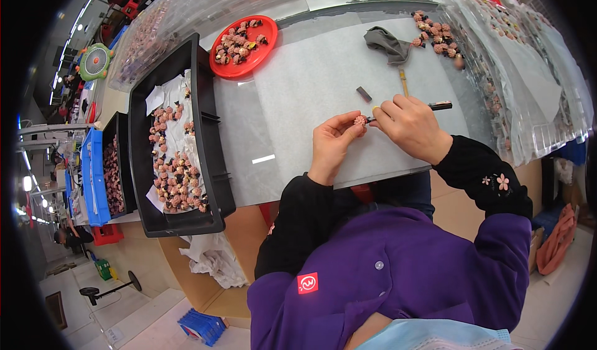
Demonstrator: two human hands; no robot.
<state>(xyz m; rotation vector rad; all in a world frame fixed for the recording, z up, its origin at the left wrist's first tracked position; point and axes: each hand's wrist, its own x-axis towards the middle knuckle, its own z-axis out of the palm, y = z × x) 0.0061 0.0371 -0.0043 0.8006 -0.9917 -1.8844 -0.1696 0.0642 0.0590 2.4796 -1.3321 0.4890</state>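
Observation:
Between the thumb and fingers of my left hand [331, 146] is a small pink bumpy figurine [360, 120], held over the white sheet [298, 89] on the table. My right hand [411, 127] is closed round a black pen [440, 105], its tip end at the figurine and its back end sticking out to the right. A thin yellow-brown stick, perhaps a brush handle [403, 81], shows just beyond my right knuckles; whether I hold it or it lies there I cannot tell. Beyond my hands lie a small dark block [364, 94] and a crumpled grey cloth [388, 44].
On the left, a black crate [214, 138] holds many pink figurines on white paper. A red plate [239, 70] with more stands at the far left. Loose figurines [438, 34] lie at the far right, beside stacked clear trays [522, 70]. A blue crate [93, 176] stands farther left.

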